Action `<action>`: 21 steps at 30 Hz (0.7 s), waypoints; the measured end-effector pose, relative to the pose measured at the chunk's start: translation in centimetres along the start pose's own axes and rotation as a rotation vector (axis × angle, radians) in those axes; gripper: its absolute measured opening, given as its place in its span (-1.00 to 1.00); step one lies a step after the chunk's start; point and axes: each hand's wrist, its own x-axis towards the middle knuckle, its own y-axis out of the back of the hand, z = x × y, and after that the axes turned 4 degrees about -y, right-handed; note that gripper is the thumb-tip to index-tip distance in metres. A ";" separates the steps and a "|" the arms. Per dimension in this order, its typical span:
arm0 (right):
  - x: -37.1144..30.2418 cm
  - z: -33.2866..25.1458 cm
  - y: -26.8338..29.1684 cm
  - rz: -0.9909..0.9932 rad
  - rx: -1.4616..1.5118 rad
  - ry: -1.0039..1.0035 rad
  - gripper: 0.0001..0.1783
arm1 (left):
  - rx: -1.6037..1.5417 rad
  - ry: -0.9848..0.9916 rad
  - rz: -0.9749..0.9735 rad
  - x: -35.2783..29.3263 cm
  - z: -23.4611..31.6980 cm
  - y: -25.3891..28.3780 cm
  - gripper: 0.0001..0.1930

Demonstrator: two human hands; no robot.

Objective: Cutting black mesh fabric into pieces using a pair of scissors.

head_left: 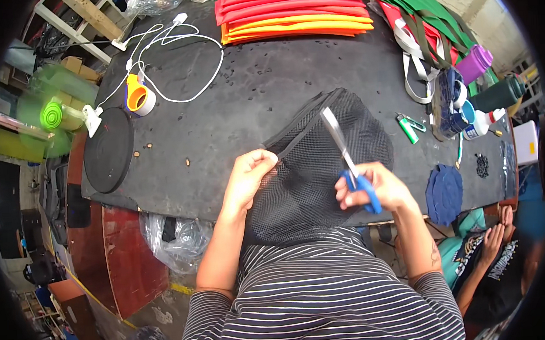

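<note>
My left hand (247,172) pinches the black mesh (314,186) by its left edge, likely to steady it; my right hand (378,186) grips the scissors (337,132), blades pointing away from me. The mesh overhangs the bench's (180,140) near edge; there's more room leftward than toward the lighter (407,129).

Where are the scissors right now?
Head view, right of centre: the blue-handled scissors are in the person's right hand, blades over the black mesh fabric, tips pointing away from the striped shirt.
</note>
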 end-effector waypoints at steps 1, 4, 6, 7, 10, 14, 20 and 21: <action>0.0 0.9 -0.2 -0.005 -0.014 -0.023 -0.72 | -0.010 -0.002 -0.012 0.0 0.1 0.0 -0.86; -0.2 1.8 -1.1 0.003 -0.133 -0.156 -0.73 | -0.035 -0.011 -0.021 -0.2 0.4 -0.2 -0.86; -0.3 2.4 -1.0 -0.059 -0.085 -0.195 -0.68 | -0.037 -0.027 -0.011 -0.2 0.2 -0.3 -0.87; -0.3 2.4 -1.1 -0.062 -0.086 -0.196 -0.68 | -0.040 -0.041 -0.002 -0.3 0.1 -0.3 -0.87; -0.2 2.1 -1.6 -0.080 -0.166 -0.183 -0.72 | -0.071 -0.069 -0.032 -0.4 0.3 -0.4 -0.91; 0.5 2.4 -1.9 -0.086 -0.095 -0.190 -0.71 | -0.074 -0.061 -0.012 -0.4 0.3 -0.6 -0.91; 1.6 3.2 -2.3 -0.039 -0.080 -0.156 -0.70 | -0.086 -0.045 -0.031 -0.4 0.0 -0.6 -0.91; 1.6 3.2 -2.4 -0.034 -0.068 -0.145 -0.70 | -0.067 -0.036 -0.036 -0.5 0.2 -0.6 -0.88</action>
